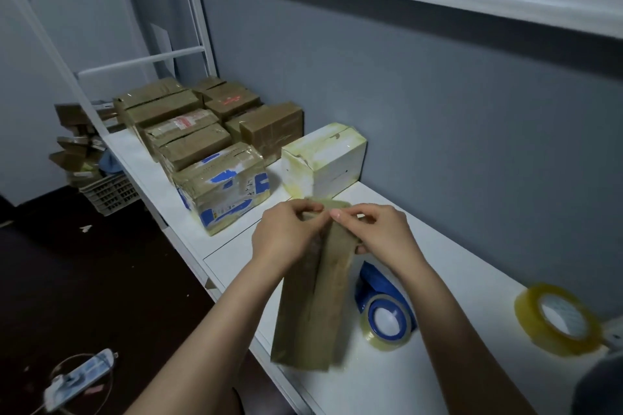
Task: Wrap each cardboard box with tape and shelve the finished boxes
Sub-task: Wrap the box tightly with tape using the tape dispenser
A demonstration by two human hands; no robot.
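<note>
A long, narrow brown cardboard box [312, 300] stands tilted on the white shelf surface [438, 280] in front of me. My left hand [286, 232] grips its upper left edge, fingers curled onto the top. My right hand [374, 229] pinches at the box's top end, where a bit of tape or flap sits; thumb and fingers are curled there. A blue tape dispenser [384, 303] with a clear roll lies just right of the box. A second clear tape roll [559, 318] sits farther right.
Several taped brown boxes [188, 131] are stacked at the shelf's far left, with a blue-marked taped box [224, 187] and a white taped box [323, 160] nearer. A crate with cardboard [101, 189] and a power strip [79, 377] lie on the dark floor.
</note>
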